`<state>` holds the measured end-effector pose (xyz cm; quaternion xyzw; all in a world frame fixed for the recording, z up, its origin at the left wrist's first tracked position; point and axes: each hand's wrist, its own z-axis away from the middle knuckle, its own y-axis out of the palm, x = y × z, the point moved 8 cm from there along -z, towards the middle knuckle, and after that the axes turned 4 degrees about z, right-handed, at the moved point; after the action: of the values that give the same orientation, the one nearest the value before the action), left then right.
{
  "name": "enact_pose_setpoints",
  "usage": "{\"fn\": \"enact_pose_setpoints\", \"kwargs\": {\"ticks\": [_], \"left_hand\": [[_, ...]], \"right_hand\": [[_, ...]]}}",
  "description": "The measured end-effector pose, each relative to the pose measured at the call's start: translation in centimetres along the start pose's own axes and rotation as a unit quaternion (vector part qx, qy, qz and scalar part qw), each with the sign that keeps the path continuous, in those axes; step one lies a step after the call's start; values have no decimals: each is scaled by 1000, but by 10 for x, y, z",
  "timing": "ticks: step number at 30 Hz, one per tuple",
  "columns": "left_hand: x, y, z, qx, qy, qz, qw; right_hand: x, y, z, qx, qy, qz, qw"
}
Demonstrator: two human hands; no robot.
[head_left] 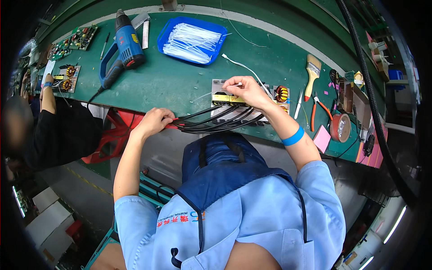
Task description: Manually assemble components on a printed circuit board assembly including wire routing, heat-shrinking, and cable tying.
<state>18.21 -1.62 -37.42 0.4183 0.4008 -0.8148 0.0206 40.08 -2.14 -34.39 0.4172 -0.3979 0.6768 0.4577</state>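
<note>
My left hand [156, 120] is closed around the red-sleeved ends of a bundle of black wires [220, 120] at the bench's near edge. Those wires run right to a circuit board [220, 85] carrying a yellow-wrapped transformer [221, 97] and a yellow-and-black toroid coil [281, 93]. Over the transformer, the fingertips of my right hand [248, 91] pinch a thin white strip that looks like a cable tie; most of it is hidden. A pale strip end sticks out left of the transformer. Behind my right hand, a white lead with a small connector [224, 56] trails across the bench.
A blue tray [160, 41] of white cable ties stands at the back. Left of it lies a blue heat gun [128, 42]. A brush [312, 72], orange-handled cutters [317, 108] and a tape roll [340, 127] lie right. A co-worker's hand [47, 81] touches another board at far left.
</note>
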Motion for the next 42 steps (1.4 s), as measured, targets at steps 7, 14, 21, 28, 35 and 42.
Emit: {"fn": "enact_pose_setpoints", "kwargs": {"ticks": [7, 14, 21, 28, 35, 42], "left_hand": [[-29, 11, 23, -72, 38, 17, 997], [-11, 21, 33, -115, -61, 142, 981], [-37, -20, 22, -256, 124, -89, 955], [-48, 73, 56, -98, -18, 166, 981], [-23, 98, 30, -310, -110, 227, 917], [-86, 80, 23, -361, 189, -83, 909]], "right_hand": [[8, -4, 7, 1, -22, 4, 1000], [6, 0, 6, -2, -39, 24, 999], [25, 25, -22, 85, -154, 191, 966], [20, 39, -44, 141, -45, 204, 968], [-2, 61, -53, 158, -6, 263, 952], [0, 58, -46, 142, 10, 273, 951]]}}
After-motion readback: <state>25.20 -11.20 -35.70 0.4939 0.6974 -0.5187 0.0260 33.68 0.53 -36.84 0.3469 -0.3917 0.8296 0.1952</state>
